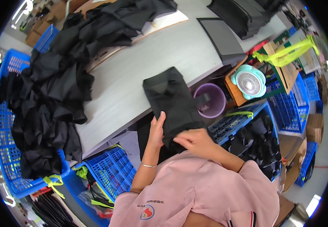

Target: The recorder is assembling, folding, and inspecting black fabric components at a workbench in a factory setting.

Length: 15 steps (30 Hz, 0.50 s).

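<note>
A black fabric piece [171, 100], shaped like a flat pouch, hangs over the near edge of the grey-white table [126, 75]. A short dark strap-like tab sticks out from its right side. My left hand [157, 130] grips its left edge, thumb on top and fingers hidden beneath. At its near end my right hand [196, 141] is closed with the fingertips pinched on the fabric. Some dark cloth lies below the piece near my lap, and where one ends and the other begins is hard to see.
A heap of black fabric pieces [61, 72] covers the table's left and spills over a blue crate [5, 125]. Stacked dark sheets [243, 15] lie far right. Right of me are a purple basket [221, 100], a turquoise fan [249, 82] and a blue crate of black pieces [256, 140].
</note>
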Each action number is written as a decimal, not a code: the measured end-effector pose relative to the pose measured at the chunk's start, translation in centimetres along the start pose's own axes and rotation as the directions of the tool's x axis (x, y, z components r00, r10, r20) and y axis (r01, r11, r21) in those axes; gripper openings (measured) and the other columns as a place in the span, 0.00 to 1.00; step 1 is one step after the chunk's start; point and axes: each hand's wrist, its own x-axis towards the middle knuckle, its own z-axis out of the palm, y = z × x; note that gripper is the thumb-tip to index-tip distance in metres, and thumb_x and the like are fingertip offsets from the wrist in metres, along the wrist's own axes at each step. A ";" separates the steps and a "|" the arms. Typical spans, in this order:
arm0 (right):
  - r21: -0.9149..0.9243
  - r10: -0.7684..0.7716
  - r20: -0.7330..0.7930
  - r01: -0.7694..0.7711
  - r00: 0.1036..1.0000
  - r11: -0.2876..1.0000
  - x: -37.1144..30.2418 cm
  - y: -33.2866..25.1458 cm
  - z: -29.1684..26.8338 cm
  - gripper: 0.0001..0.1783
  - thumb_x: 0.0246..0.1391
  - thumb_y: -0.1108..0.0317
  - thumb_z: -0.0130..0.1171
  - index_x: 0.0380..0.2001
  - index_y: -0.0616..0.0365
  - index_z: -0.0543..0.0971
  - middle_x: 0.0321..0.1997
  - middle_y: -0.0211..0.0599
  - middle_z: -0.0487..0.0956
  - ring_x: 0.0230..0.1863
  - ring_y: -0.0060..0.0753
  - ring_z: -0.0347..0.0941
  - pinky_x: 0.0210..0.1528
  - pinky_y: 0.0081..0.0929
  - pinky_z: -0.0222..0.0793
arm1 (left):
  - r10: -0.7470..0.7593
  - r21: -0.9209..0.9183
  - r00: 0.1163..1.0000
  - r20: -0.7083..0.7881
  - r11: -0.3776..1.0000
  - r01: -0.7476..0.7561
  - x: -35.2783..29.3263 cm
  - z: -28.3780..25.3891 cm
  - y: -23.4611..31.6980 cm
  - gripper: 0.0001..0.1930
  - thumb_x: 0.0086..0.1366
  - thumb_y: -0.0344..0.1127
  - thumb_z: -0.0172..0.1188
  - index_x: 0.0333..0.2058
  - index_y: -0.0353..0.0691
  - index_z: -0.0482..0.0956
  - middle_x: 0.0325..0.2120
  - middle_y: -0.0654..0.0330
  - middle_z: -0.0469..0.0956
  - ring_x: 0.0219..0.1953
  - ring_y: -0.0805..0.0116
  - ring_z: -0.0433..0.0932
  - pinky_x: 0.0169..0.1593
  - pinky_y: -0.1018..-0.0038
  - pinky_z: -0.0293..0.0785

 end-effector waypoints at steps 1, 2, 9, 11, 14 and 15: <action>0.148 -0.062 -0.317 0.114 0.946 0.982 -0.9 -0.2 -0.8 0.14 0.61 0.69 0.58 0.47 0.63 0.80 0.46 0.45 0.82 0.39 0.44 0.82 0.46 0.34 0.77 | 0.058 -0.014 0.998 0.015 0.998 -0.058 -0.3 0.1 -0.1 0.25 0.72 0.45 0.55 0.60 0.35 0.68 0.54 0.59 0.76 0.53 0.69 0.76 0.55 0.72 0.74; 0.242 -0.066 -0.608 0.264 0.791 0.933 -1.4 -0.1 -1.3 0.13 0.60 0.69 0.60 0.46 0.65 0.81 0.47 0.45 0.82 0.41 0.43 0.82 0.47 0.32 0.76 | 0.115 -0.030 0.993 0.029 0.993 -0.114 -0.6 0.2 -0.2 0.24 0.72 0.43 0.55 0.60 0.35 0.68 0.54 0.59 0.76 0.54 0.69 0.76 0.56 0.72 0.74; 0.647 0.270 -0.518 0.165 0.812 0.744 -1.4 5.3 -4.9 0.20 0.59 0.62 0.62 0.49 0.65 0.78 0.43 0.39 0.82 0.40 0.33 0.76 0.44 0.27 0.71 | 0.010 0.338 0.994 0.108 0.940 -0.046 -2.4 -0.2 -0.3 0.22 0.70 0.37 0.58 0.58 0.32 0.71 0.54 0.56 0.76 0.53 0.68 0.76 0.56 0.71 0.72; 0.910 0.194 -0.234 0.144 0.953 0.390 -1.9 5.0 -4.5 0.16 0.61 0.62 0.61 0.45 0.63 0.81 0.41 0.30 0.82 0.41 0.23 0.75 0.43 0.21 0.70 | 0.039 0.260 0.997 0.061 0.964 -0.054 -1.4 -4.7 -1.8 0.22 0.68 0.38 0.60 0.57 0.31 0.72 0.53 0.56 0.77 0.52 0.68 0.76 0.55 0.70 0.73; 0.965 0.178 -0.219 0.186 0.959 0.184 -2.0 4.4 -3.4 0.13 0.62 0.62 0.61 0.42 0.62 0.82 0.39 0.26 0.81 0.42 0.17 0.74 0.44 0.19 0.71 | 0.028 0.123 0.986 0.164 0.991 -0.049 -0.3 -5.1 -4.2 0.22 0.67 0.38 0.63 0.55 0.31 0.73 0.52 0.55 0.78 0.51 0.67 0.77 0.55 0.70 0.74; 0.975 0.230 -0.215 0.222 0.949 -0.003 -2.2 4.6 -3.0 0.13 0.62 0.63 0.61 0.41 0.61 0.83 0.38 0.26 0.81 0.43 0.16 0.74 0.45 0.19 0.71 | 0.026 0.110 0.979 0.204 0.993 -0.049 -0.5 -4.0 -4.3 0.23 0.66 0.37 0.64 0.55 0.31 0.73 0.52 0.55 0.78 0.51 0.67 0.77 0.55 0.70 0.74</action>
